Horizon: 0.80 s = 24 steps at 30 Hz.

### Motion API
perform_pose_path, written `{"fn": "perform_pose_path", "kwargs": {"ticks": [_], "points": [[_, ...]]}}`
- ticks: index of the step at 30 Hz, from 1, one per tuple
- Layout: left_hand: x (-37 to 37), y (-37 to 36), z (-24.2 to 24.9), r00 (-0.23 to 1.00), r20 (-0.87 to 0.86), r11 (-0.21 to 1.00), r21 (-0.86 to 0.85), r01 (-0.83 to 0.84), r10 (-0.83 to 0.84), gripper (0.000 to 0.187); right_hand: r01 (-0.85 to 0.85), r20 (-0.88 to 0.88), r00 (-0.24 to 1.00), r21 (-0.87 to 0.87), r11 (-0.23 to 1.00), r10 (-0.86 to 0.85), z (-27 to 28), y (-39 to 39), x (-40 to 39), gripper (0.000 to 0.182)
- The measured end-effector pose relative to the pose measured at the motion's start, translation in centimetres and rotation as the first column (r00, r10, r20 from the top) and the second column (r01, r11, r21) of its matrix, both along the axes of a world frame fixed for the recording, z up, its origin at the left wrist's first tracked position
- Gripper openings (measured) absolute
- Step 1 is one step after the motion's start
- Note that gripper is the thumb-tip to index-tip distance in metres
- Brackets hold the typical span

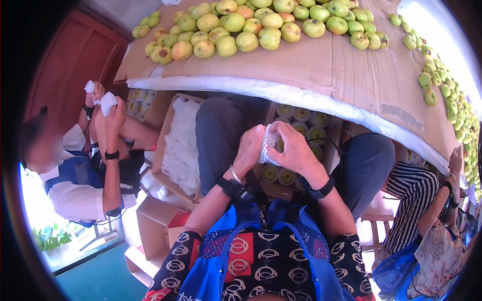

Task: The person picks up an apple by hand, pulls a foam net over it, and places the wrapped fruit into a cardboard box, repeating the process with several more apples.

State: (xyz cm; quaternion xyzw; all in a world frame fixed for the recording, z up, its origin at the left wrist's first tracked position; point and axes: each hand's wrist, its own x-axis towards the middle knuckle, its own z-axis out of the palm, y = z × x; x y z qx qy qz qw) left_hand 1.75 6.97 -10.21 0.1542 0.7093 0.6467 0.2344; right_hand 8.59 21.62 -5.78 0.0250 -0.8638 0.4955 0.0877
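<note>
Item: 1 white foam net [269,145], gripped between left hand [249,149] and right hand [296,152], apparently to steady it; contents hidden. Location: above 1 carton [274,189] of green fruit [301,128], between 2 knees, presumably for short reach.

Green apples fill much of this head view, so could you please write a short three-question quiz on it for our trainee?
1. What do the left hand and right hand hold: (a) red cloth, (b) white foam netting, (c) a wooden spoon?
2. True or false: the thin silvery bangle is on the right wrist.
3. Fill in: the loose round green apples lie on brown ____.

Key: 1 b; 2 false; 3 cardboard.
</note>
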Motion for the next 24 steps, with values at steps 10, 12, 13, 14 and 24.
{"fn": "perform_pose_path", "kwargs": {"ticks": [10,12,13,14,24], "points": [[-0.1,0.1,0.8,0.798,0.539,0.849,0.524,-0.069,-0.268,0.036,-0.074,-0.103,0.992,-0.069,0.995,0.067,0.1,1.6,0.2,0.033],[-0.2,0.2,1.8,0.759,0.581,0.812,0.571,-0.121,-0.294,0.040,-0.003,-0.087,0.996,-0.268,0.963,-0.021,-0.9,1.7,0.3,0.023],[-0.2,0.3,2.3,0.715,0.618,0.772,0.611,-0.175,-0.327,0.043,-0.003,-0.087,0.996,-0.268,0.963,-0.021,-1.4,1.7,0.3,0.023],[-0.3,0.2,2.2,0.705,0.625,0.769,0.614,-0.177,-0.337,0.049,0.008,-0.049,0.998,-0.367,0.930,-0.027,-1.8,1.6,0.3,0.019],[-1.1,-0.9,-0.3,0.536,0.731,0.615,0.666,-0.423,-0.423,0.048,-0.034,-0.180,0.984,-0.285,0.958,-0.018,-1.5,1.1,0.3,0.013]]}}
